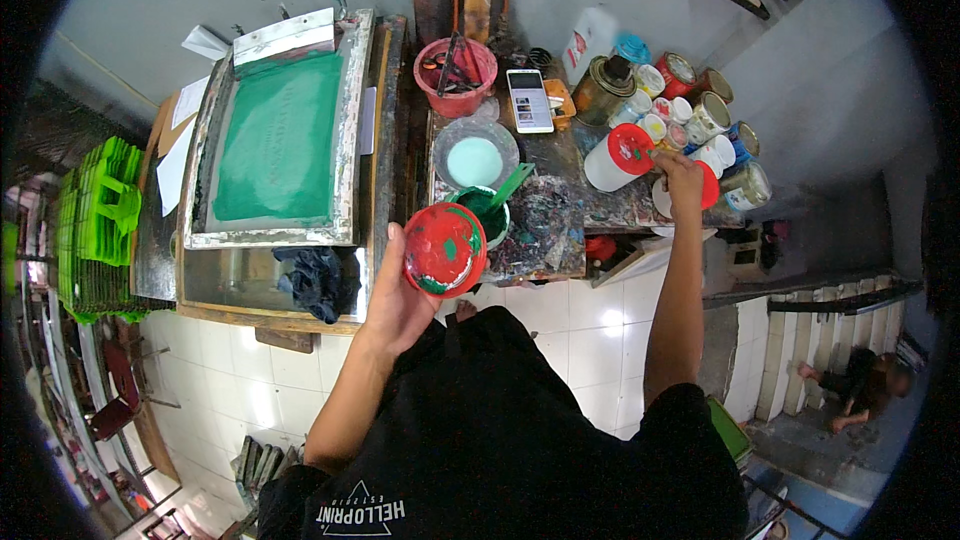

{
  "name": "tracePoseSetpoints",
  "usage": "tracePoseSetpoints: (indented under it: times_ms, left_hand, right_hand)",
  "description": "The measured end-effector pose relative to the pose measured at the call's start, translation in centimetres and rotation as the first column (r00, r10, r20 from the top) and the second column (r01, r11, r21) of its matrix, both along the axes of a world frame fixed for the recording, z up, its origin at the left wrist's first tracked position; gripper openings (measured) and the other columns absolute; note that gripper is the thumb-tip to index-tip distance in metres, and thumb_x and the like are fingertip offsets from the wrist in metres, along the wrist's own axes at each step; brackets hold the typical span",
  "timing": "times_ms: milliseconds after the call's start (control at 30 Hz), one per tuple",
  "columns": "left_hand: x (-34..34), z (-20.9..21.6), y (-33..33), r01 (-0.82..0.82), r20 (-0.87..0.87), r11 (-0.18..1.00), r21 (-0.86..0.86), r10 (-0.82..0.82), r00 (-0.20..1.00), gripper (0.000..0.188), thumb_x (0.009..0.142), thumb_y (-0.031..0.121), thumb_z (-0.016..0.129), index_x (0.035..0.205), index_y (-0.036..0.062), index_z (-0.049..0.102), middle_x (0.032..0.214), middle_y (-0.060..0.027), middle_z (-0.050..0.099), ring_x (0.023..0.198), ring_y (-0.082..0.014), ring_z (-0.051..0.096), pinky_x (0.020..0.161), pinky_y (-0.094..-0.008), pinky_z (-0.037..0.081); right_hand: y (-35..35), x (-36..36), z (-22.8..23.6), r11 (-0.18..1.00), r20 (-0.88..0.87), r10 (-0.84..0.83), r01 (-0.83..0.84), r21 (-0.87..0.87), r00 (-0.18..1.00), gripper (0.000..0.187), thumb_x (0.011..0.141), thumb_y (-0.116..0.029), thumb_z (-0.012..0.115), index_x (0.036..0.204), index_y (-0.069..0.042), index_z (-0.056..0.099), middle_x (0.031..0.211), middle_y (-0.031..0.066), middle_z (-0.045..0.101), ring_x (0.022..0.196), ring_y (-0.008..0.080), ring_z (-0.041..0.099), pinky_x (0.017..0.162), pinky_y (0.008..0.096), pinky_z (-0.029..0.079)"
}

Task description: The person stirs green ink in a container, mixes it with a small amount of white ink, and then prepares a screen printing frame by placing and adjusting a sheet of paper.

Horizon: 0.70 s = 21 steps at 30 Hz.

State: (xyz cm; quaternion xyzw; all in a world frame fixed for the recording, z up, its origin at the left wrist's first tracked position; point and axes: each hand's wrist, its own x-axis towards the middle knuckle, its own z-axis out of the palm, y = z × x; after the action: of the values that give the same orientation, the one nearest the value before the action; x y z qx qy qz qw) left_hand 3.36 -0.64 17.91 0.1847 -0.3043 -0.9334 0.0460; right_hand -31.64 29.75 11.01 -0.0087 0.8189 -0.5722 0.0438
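Observation:
My left hand [398, 290] grips a round red lid [446, 250] smeared with green and white paint, tilted toward me. Just beyond the lid stands a white tub of dark green ink [497, 223] with a green spatula [513, 185] leaning in it. On the right, my right hand [682, 183] reaches among the containers, its fingers bent together at the edge of a white tub [606, 168] with a paint-marked red lid [630, 148]. Another red lid [710, 186] shows beside that hand. Whatever its fingertips pinch is hidden.
A framed printing screen [280, 140] with green ink lies at left, a dark cloth [318, 282] below it. Around the bench are a bowl of pale liquid [474, 160], a red bucket of tools [455, 80], a phone [530, 101] and several paint cans [710, 115]. A person [865, 390] sits far right.

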Motion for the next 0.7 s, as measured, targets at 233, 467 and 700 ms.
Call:
tracePoseSetpoints:
  times_ms: [233,467,700]
  left_hand:
    - [0.8,-0.6,-0.5,-0.037,0.010,0.999,-0.005,0.037,0.999,0.076,0.103,0.066,0.033,0.150,0.0061,0.041,0.146,-0.0179,0.054,0.131,-0.0369,0.057,0.109,-0.0523,0.048]
    - [1.0,-0.7,-0.7,-0.054,0.014,0.999,-0.007,0.054,0.998,0.076,0.103,0.066,0.032,0.150,0.0068,0.041,0.147,-0.0173,0.053,0.132,-0.0353,0.056,0.108,-0.0522,0.048]
    - [0.4,-0.4,-0.6,-0.027,-0.005,1.000,-0.006,0.027,1.000,0.076,0.104,0.066,0.033,0.151,0.0063,0.040,0.147,-0.0179,0.052,0.133,-0.0362,0.055,0.111,-0.0532,0.046]
  right_hand:
    - [0.3,-2.7,-3.8,0.943,-0.295,0.207,-0.109,0.315,0.933,0.027,0.086,-0.017,0.074,0.108,-0.002,0.078,0.083,0.0083,0.074,0.076,0.0154,0.067,0.073,0.0285,0.051]
    - [1.1,-1.8,-3.8,0.857,-0.414,0.275,-0.026,0.514,0.868,0.028,0.087,-0.016,0.072,0.113,-0.004,0.076,0.106,0.0178,0.073,0.096,0.0284,0.071,0.085,0.0361,0.054]
    - [1.1,-0.9,-3.8,0.762,-0.471,0.342,0.052,0.645,0.813,0.029,0.088,-0.014,0.070,0.115,-0.003,0.074,0.100,0.0213,0.069,0.090,0.0348,0.069,0.082,0.0409,0.054]
